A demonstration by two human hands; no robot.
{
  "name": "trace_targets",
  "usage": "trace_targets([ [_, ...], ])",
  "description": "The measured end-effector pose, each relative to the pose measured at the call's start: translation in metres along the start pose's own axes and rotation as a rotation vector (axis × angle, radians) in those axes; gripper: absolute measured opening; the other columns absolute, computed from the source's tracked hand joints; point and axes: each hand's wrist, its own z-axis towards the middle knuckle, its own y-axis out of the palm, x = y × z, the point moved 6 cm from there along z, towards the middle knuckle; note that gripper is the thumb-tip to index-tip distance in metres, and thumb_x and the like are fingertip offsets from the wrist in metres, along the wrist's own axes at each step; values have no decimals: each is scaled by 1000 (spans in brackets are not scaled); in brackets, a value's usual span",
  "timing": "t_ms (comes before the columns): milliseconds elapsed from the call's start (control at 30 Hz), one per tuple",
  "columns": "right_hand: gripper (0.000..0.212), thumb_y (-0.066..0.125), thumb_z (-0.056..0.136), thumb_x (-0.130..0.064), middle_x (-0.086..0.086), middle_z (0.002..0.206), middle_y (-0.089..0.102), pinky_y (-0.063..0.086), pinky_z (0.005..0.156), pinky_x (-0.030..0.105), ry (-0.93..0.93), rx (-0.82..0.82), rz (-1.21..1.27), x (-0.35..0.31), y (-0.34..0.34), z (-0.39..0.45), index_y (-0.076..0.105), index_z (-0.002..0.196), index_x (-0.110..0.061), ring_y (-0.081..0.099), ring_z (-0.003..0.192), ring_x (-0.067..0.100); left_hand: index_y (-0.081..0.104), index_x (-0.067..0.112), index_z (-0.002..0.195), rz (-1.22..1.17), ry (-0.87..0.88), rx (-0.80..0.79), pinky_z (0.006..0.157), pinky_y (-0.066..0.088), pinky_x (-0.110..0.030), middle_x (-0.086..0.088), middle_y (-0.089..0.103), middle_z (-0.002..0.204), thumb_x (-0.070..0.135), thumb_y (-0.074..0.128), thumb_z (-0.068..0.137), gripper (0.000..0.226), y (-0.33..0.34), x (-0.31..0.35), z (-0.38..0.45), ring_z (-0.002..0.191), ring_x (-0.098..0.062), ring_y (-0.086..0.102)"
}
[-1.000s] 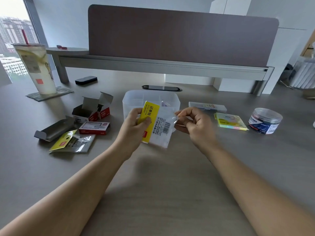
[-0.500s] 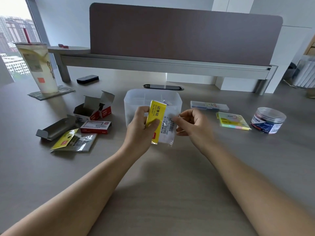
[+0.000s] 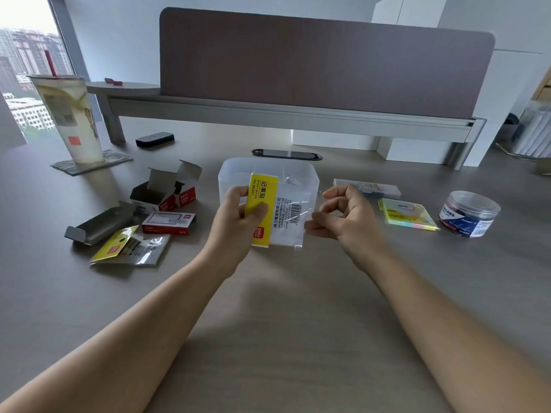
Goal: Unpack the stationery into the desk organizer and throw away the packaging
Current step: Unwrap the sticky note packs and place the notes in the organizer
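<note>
Big grey desk (image 3: pixel 268 338) has loads of bare room near the front edge. The clear organizer (image 3: pixel 235 177) sits mid-desk, with the sticky-note packet (image 3: pixel 277 210) held up right in front of it. Left hand (image 3: pixel 235 222) pinches its yellow strip; right hand (image 3: pixel 348 217), half-curled, has let go since half a second ago and sits just beside the packet's edge.

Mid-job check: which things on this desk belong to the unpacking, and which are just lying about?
Job: sticky-note packet in the left hand; right hand at its clear wrap; desk organizer; pastel sticky notes; clip jar; emptied boxes; empty wrapper.

Lying about: drink cup; black remote.
</note>
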Motion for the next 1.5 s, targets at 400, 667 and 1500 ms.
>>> trace_targets([
  [400,26,54,81,4,-6,90,49,41,62,2,-248,84,-502,-30,1,4,55,69,-20,54,65,-5,46,9,112,-299,-172,-108,51,56,-22,-2,60,92,5,45,89,23,-3,7,1,78,-16,62],
  [667,17,54,84,-33,20,102,67,46,90,47,-17,-100,-339,-54,29,34,61,70,-26,57,100,37,45,12,104,-185,-16,-109,61,57,-25,-2,61,93,3,46,88,18,-22,45,25,83,-17,62],
  [1500,11,64,78,-14,2,71,62,45,64,21,173,-229,174,-43,64,139,58,69,-14,54,64,12,44,7,107,-223,26,-24,58,56,-28,-4,61,91,3,45,89,19,-44,60,102,79,-19,60],
])
